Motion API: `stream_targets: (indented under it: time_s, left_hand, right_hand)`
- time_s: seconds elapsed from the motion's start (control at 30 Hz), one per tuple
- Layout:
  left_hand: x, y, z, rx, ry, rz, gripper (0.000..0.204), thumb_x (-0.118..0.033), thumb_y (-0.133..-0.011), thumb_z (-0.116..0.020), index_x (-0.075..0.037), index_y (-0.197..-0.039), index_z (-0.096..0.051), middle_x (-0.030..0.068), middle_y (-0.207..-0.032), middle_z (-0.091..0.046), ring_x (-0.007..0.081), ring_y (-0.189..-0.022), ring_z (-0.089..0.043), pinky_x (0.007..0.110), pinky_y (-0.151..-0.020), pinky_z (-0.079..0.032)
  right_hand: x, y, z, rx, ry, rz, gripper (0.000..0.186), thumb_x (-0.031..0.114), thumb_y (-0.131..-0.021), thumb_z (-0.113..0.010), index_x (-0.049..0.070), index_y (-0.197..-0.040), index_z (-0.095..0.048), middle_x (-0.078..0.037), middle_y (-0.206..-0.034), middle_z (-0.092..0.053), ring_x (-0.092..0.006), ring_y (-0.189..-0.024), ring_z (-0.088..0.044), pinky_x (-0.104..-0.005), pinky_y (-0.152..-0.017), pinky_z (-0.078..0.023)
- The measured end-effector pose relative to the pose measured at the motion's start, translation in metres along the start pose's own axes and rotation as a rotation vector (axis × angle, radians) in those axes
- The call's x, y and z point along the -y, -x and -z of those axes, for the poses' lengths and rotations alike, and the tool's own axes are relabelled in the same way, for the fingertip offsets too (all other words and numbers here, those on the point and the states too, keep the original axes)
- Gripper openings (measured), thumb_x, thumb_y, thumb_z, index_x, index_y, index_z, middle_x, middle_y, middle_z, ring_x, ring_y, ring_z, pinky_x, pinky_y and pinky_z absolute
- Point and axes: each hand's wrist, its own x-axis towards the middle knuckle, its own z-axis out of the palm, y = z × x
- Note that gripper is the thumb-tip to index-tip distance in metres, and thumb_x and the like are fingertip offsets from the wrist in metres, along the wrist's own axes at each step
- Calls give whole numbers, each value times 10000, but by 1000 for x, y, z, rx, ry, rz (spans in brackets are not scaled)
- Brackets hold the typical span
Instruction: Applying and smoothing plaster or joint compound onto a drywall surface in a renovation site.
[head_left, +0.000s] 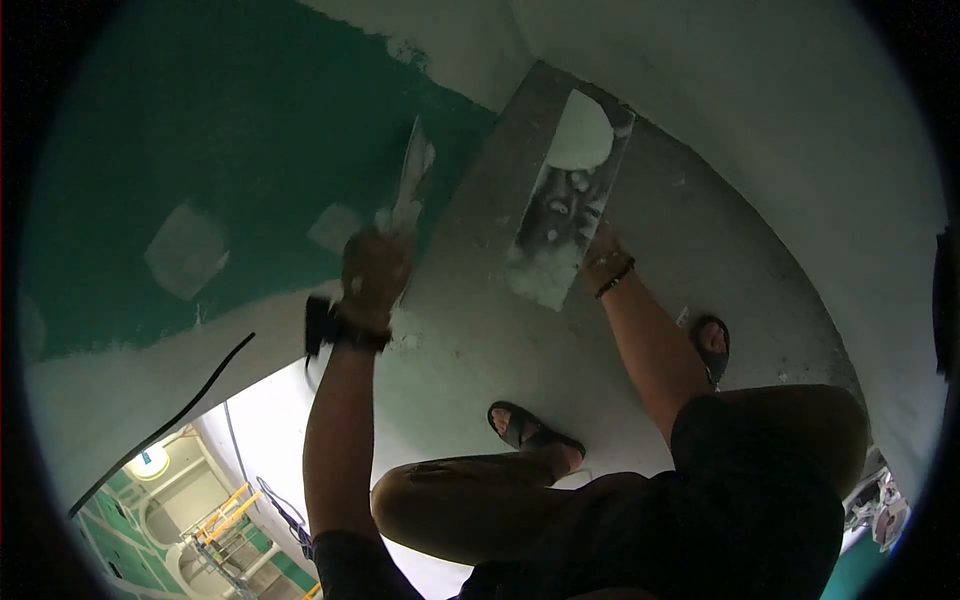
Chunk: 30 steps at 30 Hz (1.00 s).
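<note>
My left hand, with a dark band at its wrist, is closed round a putty knife whose blade points away from me. White paste smears the blade, which stands close to the green wall surface; I cannot tell whether they touch. To the right, my right hand holds a long flat rectangular plate from its right edge, its fingers mostly hidden beneath. A rounded heap of white putty lies at the plate's far end, with smears and small lumps nearer me.
Pale putty patches mark the green wall. A dark cable runs along the lower left. Below it is a bright opening with orange-yellow scaffolding and a round lamp. My sandalled feet rest on the grey floor; a pale wall curves at right.
</note>
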Motion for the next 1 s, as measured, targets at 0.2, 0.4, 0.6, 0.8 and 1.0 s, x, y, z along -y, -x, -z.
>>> stream_targets:
  time_s: [0.2, 0.4, 0.6, 0.8, 1.0]
  left_hand:
    - [-65, -119, -56, 122, 20, -10, 285, -315, -1002, -602, -83, -1141, -692, 102, -1153, -677, 271, -1050, -648, 374, -884, -529]
    - [-87, -160, -100, 268, -725, -203, 329, -282, -1017, -577, -80, -1271, -629, 90, -1244, -643, 266, -1114, -610, 401, -957, -503]
    - [-122, -123, -52, 371, -260, -71, 431, -371, -1053, -507, -120, -1403, -539, 70, -1336, -594, 251, -1197, -571, 412, -1047, -458]
    - [-135, -173, -57, 373, -439, -62, 432, -369, -1033, -544, -120, -1385, -565, 50, -1158, -673, 229, -1046, -645, 414, -909, -524]
    - [-77, -100, -112, 264, -1046, -442, 456, -339, -1032, -534, -168, -1453, -503, 67, -1193, -685, 268, -1012, -667, 460, -865, -540]
  right_hand:
    - [15, 22, 35, 225, -699, -200, 430, 361, -1068, -472, 49, -1341, -588, -101, -1282, -673, -237, -1127, -654, -399, -904, -585]
    - [27, 22, 45, 550, -882, -100, 333, 286, -1045, -551, 102, -1315, -612, -70, -1311, -652, -226, -1179, -628, -416, -983, -554]
    - [26, 13, 85, 433, -593, -115, 353, 296, -1048, -538, 97, -1335, -594, -77, -1315, -650, -230, -1173, -635, -421, -971, -564]
    - [26, 40, 55, 442, -357, -123, 374, 305, -1052, -524, 92, -1355, -575, -84, -1318, -648, -235, -1166, -642, -425, -960, -573]
    - [34, 39, 64, 326, -55, -131, 395, 315, -1055, -510, 87, -1374, -557, -92, -1322, -646, -239, -1160, -648, -430, -949, -582]
